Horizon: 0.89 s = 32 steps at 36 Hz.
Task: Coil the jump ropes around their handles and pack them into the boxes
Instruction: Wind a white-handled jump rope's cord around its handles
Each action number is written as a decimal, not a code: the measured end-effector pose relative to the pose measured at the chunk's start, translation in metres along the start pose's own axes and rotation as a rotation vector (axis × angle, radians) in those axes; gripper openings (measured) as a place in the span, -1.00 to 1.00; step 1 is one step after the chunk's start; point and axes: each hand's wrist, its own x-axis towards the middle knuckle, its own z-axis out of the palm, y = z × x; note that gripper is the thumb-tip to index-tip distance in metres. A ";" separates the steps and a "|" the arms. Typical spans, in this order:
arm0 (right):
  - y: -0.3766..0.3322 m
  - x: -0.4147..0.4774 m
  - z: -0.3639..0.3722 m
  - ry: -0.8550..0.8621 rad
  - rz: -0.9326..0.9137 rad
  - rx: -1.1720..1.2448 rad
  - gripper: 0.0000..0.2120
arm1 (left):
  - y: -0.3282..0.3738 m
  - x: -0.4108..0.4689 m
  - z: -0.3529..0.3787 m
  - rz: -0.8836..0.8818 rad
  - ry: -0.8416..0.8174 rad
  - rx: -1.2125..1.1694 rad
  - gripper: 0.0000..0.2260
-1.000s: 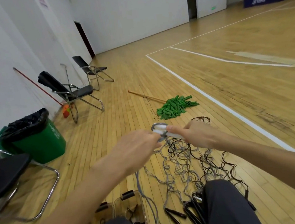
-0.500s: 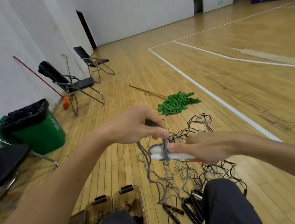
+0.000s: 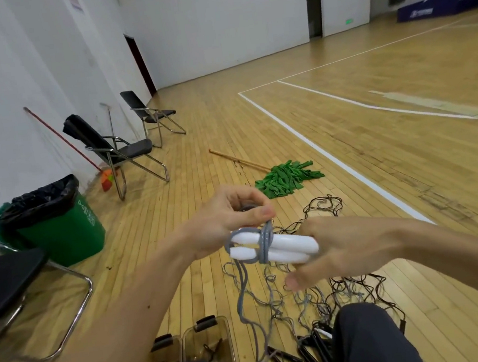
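Early going, I'd say: right hand [image 3: 343,246] grips the white handles [image 3: 284,245], left hand [image 3: 224,215] pinches the grey rope [image 3: 264,243], few turns wound; tangled ropes [image 3: 333,289] and near boxes [image 3: 209,345] wait.

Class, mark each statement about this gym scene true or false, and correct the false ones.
1. The right hand holds two white handles side by side. True.
2. Grey rope is wound around the handles. True.
3. The mop head is red. False: it is green.
4. The left hand hangs idle and empty. False: it is raised and pinches the rope just above the handles.
5. The bin has a black liner. True.
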 end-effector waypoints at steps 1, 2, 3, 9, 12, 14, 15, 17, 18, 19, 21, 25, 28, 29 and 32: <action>0.000 0.000 -0.002 0.002 -0.009 0.032 -0.63 | -0.002 0.001 0.001 0.005 0.012 -0.023 -0.87; 0.002 0.001 -0.003 0.000 -0.020 0.072 -0.67 | -0.004 0.002 0.002 0.016 0.017 -0.038 -0.85; 0.002 0.001 -0.005 -0.006 -0.030 0.120 -0.71 | -0.008 0.003 0.001 0.025 0.016 -0.037 -0.86; 0.003 0.001 -0.018 0.030 -0.024 0.314 -0.71 | -0.030 0.002 0.003 -0.039 0.188 -0.127 -0.77; 0.006 0.004 -0.023 0.073 -0.041 0.345 -0.70 | -0.022 0.007 0.018 -0.125 0.299 -0.077 -0.81; 0.008 0.008 -0.024 0.101 -0.055 0.361 -0.67 | -0.022 0.010 0.026 -0.173 0.394 -0.015 -0.74; 0.008 0.010 -0.025 0.117 -0.056 0.363 -0.67 | -0.024 0.011 0.028 -0.177 0.438 -0.013 -0.74; 0.009 0.013 -0.025 0.148 -0.055 0.370 -0.76 | -0.028 0.011 0.034 -0.138 0.490 0.004 -0.71; 0.010 0.015 -0.026 0.163 -0.048 0.373 -0.84 | -0.029 0.011 0.036 -0.121 0.501 0.017 -0.68; 0.012 0.017 -0.026 0.177 -0.045 0.365 -0.87 | -0.031 0.011 0.038 -0.125 0.515 0.006 -0.66; 0.018 0.023 -0.026 0.198 -0.040 0.334 -0.78 | -0.035 0.010 0.039 -0.147 0.533 -0.039 -0.65; 0.028 0.036 -0.023 0.286 -0.029 0.313 -0.83 | -0.043 0.005 0.041 -0.177 0.480 -0.136 -0.61; 0.038 0.043 -0.023 0.362 0.014 0.291 -0.82 | -0.046 -0.001 0.040 -0.204 0.451 -0.128 -0.61; 0.042 0.046 -0.024 0.388 0.032 0.274 -0.76 | -0.048 -0.002 0.039 -0.215 0.433 -0.099 -0.62; 0.053 0.054 -0.025 0.432 0.097 0.236 -0.59 | -0.055 -0.006 0.036 -0.259 0.380 0.024 -0.65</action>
